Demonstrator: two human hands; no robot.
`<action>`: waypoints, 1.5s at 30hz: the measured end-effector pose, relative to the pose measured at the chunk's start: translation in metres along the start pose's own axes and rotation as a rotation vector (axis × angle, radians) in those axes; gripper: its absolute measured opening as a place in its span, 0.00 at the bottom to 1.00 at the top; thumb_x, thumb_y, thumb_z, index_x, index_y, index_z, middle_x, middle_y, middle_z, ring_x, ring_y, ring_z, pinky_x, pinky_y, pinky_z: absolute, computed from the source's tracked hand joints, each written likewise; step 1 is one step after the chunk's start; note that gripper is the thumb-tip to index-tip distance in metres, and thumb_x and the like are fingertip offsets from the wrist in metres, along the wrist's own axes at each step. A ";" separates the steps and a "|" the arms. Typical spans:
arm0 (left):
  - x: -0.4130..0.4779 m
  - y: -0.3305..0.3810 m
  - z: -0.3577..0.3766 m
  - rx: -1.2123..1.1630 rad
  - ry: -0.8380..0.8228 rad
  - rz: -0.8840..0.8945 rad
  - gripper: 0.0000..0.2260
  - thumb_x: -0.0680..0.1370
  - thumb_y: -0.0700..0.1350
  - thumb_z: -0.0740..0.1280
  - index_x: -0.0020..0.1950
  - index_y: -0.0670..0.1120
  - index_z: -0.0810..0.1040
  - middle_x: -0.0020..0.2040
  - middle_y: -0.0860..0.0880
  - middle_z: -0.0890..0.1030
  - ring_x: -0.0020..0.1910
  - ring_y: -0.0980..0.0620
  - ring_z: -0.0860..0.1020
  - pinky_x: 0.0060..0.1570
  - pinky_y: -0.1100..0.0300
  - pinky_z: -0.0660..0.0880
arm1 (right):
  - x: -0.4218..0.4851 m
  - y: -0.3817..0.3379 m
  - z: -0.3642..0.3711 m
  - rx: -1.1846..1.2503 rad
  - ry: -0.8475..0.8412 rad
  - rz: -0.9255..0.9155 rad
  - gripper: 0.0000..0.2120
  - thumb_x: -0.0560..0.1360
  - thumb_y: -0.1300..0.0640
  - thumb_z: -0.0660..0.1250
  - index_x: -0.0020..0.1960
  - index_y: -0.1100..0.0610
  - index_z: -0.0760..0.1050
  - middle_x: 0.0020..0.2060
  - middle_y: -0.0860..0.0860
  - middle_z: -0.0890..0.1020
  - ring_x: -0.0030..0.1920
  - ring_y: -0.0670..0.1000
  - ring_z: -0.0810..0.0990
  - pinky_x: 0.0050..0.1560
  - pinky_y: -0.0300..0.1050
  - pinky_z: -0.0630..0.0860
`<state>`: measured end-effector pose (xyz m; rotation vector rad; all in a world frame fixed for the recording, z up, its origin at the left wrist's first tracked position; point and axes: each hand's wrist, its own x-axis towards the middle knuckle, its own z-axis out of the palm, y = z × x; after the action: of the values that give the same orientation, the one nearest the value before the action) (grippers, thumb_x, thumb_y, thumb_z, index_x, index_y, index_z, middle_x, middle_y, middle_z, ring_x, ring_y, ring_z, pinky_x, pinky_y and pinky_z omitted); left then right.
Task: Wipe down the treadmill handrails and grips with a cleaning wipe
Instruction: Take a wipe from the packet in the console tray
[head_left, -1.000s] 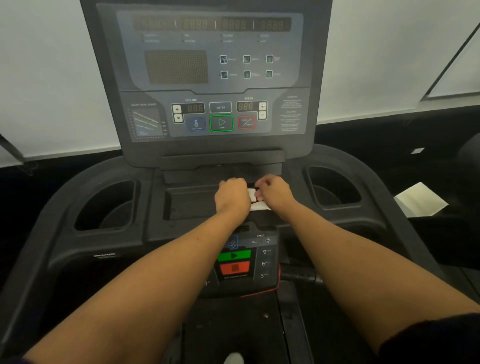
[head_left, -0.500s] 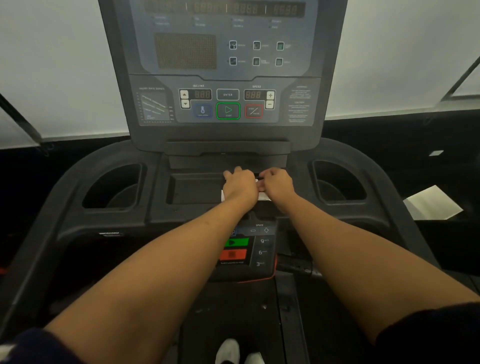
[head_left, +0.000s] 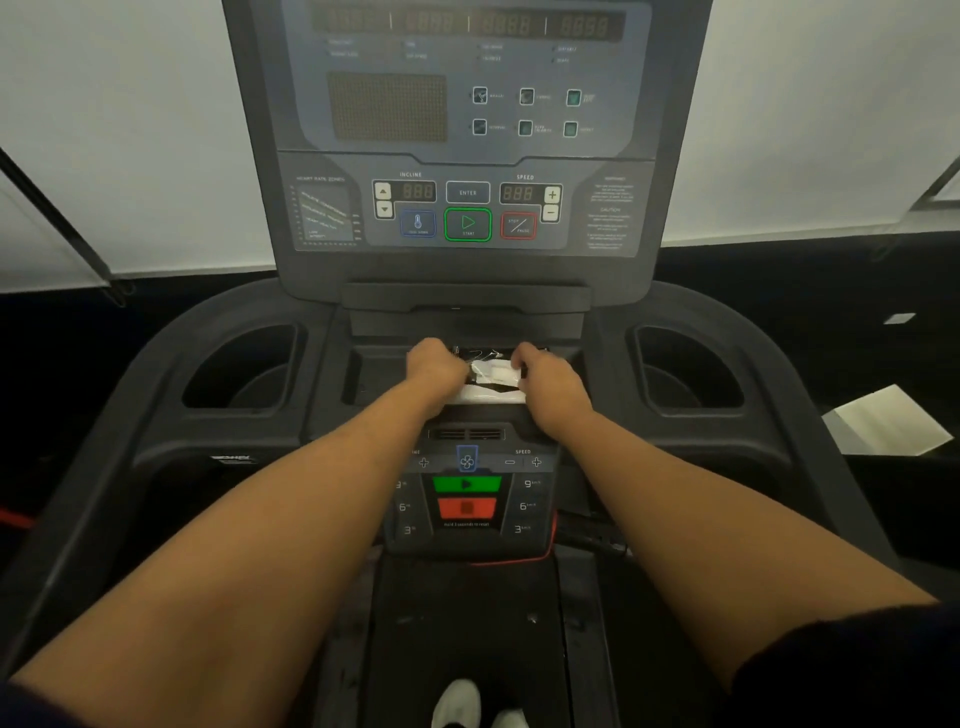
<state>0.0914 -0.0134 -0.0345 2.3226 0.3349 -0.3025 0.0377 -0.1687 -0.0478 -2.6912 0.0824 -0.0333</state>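
Gripping the white cleaning wipe (head_left: 497, 375) from both ends, my left hand (head_left: 435, 368) and right hand (head_left: 551, 385) meet over the shallow centre tray (head_left: 382, 382) of the treadmill. The fingers of both hands are curled over and clenched on the wipe, though their tips are hidden behind my knuckles. The wipe is stretched between the two hands, low over the tray, and something clear and crinkly glints just above it; I cannot tell whether that is a wrapper.

Two deep cup holders flank the tray, the left cup holder (head_left: 241, 371) and the right cup holder (head_left: 688, 374). Both are dark inside, and I can make out only a round bottom in each.

Above the tray rises the console (head_left: 467, 208), its displays unlit, with a green-ringed start button (head_left: 467, 224). Nearer me sits the lower control panel (head_left: 467, 496) with a green and a red key. Below it runs the dark belt (head_left: 467, 629), with my white shoes (head_left: 457, 701) at the bottom edge.

Behind the treadmill stands a pale wall (head_left: 130, 130). On the dark floor to the right lies a white sheet (head_left: 883, 423).
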 end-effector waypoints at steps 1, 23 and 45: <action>0.004 -0.005 -0.001 -0.070 0.002 -0.050 0.10 0.74 0.40 0.73 0.54 0.38 0.83 0.52 0.40 0.83 0.51 0.44 0.82 0.45 0.56 0.79 | -0.001 0.001 0.000 -0.034 -0.011 -0.006 0.14 0.76 0.66 0.62 0.57 0.51 0.70 0.50 0.54 0.77 0.49 0.58 0.76 0.43 0.48 0.70; 0.000 -0.009 0.001 0.024 0.046 0.026 0.11 0.78 0.43 0.71 0.56 0.39 0.84 0.55 0.41 0.84 0.57 0.44 0.82 0.49 0.59 0.75 | 0.023 -0.042 -0.003 -0.432 -0.106 -0.095 0.10 0.75 0.66 0.64 0.54 0.61 0.78 0.52 0.58 0.81 0.52 0.59 0.80 0.43 0.49 0.73; -0.013 -0.016 0.008 -0.055 0.141 0.167 0.08 0.79 0.39 0.67 0.53 0.36 0.82 0.53 0.40 0.83 0.54 0.43 0.81 0.51 0.57 0.75 | 0.036 -0.045 -0.008 -0.468 -0.242 -0.152 0.15 0.77 0.59 0.64 0.62 0.62 0.73 0.59 0.59 0.78 0.59 0.60 0.78 0.54 0.50 0.74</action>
<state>0.0726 -0.0099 -0.0466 2.3052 0.2139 -0.0468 0.0758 -0.1340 -0.0207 -3.1365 -0.2147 0.2996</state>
